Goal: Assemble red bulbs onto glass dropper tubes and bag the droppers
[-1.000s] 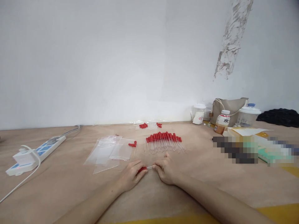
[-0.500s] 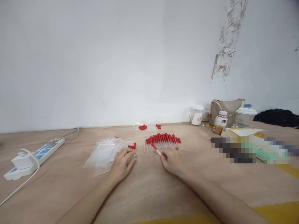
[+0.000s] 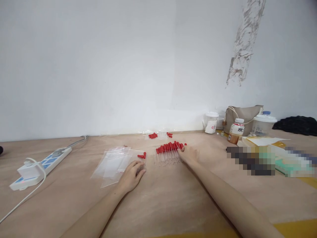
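Red-bulbed droppers (image 3: 168,147) with thin clear tubes lie side by side in a row in the middle of the table. At the row's right end is my right hand (image 3: 190,154), its fingertips closed on a dropper among the red bulbs. The hand hides the tubes under it, and one red bulb shows just beyond its fingers. My left hand (image 3: 131,174) rests loosely bent on the near right edge of the clear plastic bags (image 3: 112,165), thumb apart from the fingers. Just beyond its fingertips lie a couple of red bulbs (image 3: 142,155).
Two small heaps of red bulbs (image 3: 153,135) lie on clear plastic by the wall. A power strip (image 3: 47,165) with a white cable is at left. At right stand a lidded cup (image 3: 211,123), a labelled bottle (image 3: 236,131), a bag (image 3: 244,115) and a clear tub (image 3: 264,125).
My right hand has moved up and right to the row's right end. The dropper earlier slanting from its fingers in front of the row no longer shows there. My left hand has barely moved.
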Available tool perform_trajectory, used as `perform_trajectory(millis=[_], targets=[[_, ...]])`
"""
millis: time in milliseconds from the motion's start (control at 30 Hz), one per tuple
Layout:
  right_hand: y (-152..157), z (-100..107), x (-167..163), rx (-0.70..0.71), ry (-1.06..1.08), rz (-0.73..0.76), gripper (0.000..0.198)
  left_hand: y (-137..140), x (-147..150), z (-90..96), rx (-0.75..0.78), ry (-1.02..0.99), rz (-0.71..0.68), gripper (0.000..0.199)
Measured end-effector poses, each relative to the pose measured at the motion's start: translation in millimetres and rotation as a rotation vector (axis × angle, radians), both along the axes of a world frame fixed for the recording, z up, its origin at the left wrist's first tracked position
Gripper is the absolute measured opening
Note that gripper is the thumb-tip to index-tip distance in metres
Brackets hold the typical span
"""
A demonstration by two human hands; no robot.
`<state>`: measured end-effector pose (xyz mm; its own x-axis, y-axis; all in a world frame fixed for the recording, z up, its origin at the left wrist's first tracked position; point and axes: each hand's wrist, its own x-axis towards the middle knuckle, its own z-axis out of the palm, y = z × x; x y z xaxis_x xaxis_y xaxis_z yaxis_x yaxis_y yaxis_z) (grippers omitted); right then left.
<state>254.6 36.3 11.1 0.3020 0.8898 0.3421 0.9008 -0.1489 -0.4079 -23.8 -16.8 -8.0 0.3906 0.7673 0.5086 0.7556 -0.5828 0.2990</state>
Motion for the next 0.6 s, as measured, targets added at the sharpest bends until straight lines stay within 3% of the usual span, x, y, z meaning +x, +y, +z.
perform_trajectory(millis=[267,400,500,600], targets=[[-6.6,-4.3,-2.8,0.124,0.031,0.012,0.025,-2.8,1.3,1.0,-0.036,0.005,0.019,0.02],[-18.8,3.3,-27.4,0.219,-0.022,0.209,0.021,-1.1,2.5,1.9,-0.038,-0.033,0.082,0.021],[-23.6,5.0,-54.1,0.166,-0.081,0.379,0.021,10.2,0.2,5.6,-0.064,-0.03,0.166,0.021],[-19.4,3.5,-79.3,0.101,-0.157,0.409,0.021,31.7,-5.0,12.4,-0.062,0.001,0.185,0.021]])
